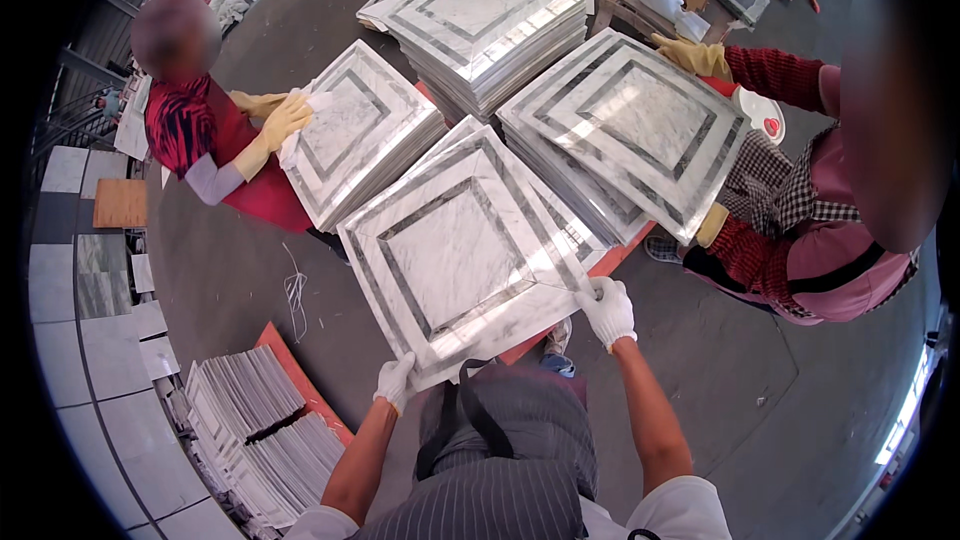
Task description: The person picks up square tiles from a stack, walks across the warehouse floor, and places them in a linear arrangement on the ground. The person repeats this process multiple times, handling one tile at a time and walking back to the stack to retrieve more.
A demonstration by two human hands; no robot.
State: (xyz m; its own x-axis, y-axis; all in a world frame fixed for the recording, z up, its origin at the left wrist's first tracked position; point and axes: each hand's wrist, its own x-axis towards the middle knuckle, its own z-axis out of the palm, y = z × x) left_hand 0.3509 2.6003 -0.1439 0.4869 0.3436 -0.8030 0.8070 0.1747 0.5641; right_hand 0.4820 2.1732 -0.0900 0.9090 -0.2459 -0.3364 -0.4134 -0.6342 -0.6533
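A: What lies nearest us?

B: Our striped apron (500, 485), just this side of the square marbled panel (450, 250) — let's place everything by that.

A: And our hands?

B: Both gloved, both holding the panel: our left hand (396, 383) grips its near corner, our right hand (606, 313) its right corner.

A: Which way does it lie from them?

B: Ahead, its near edge running from one hand to the other. It looks about square, so we can pick out no long axis; neither hand is nearer — both are on it.

A: And past it?

B: The lower stack (572, 223) shows beyond its right edge; we can't tell whether they touch. Farther off, left of the panel, a co-worker's glove (285, 122) rests on the left stack (365, 140); to its right, another co-worker's glove (712, 225) is at the edge of the right stack (640, 115). The tall stack (480, 5) stands beyond the panel, farther than those.

A: Any labels?

B: No brand or writing we can read on the panel or stacks.
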